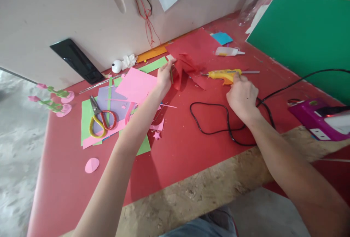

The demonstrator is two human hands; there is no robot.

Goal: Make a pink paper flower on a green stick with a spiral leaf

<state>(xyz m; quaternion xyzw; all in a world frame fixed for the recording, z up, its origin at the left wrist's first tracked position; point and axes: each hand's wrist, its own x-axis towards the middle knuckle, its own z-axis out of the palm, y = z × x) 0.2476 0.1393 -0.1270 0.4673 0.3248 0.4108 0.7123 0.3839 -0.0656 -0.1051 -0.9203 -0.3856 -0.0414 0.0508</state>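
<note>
On the red tabletop, my right hand (pixel 242 93) grips a yellow glue gun (pixel 222 74) by its handle, the nozzle pointing left and a glue stick (pixel 251 72) jutting from its back. My left hand (pixel 164 73) is closed in a pinch beside crumpled red paper (pixel 183 65). A thin greenish strip (pixel 172 75) shows by its fingers, but what they hold is too small to make out. Left of that hand lie a pink paper sheet (pixel 135 84), a lilac sheet (pixel 106 96), green paper pieces and scissors (pixel 98 116) with red and yellow handles.
Two small paper flowers (pixel 57 94) stand at the left edge. A phone (pixel 78 61) leans on the wall. Behind the gun lie a glue bottle (pixel 226 51) and blue paper (pixel 222 38). A black cord (pixel 209 133) loops near a purple power strip (pixel 314 116); a green board (pixel 303 40) stands right.
</note>
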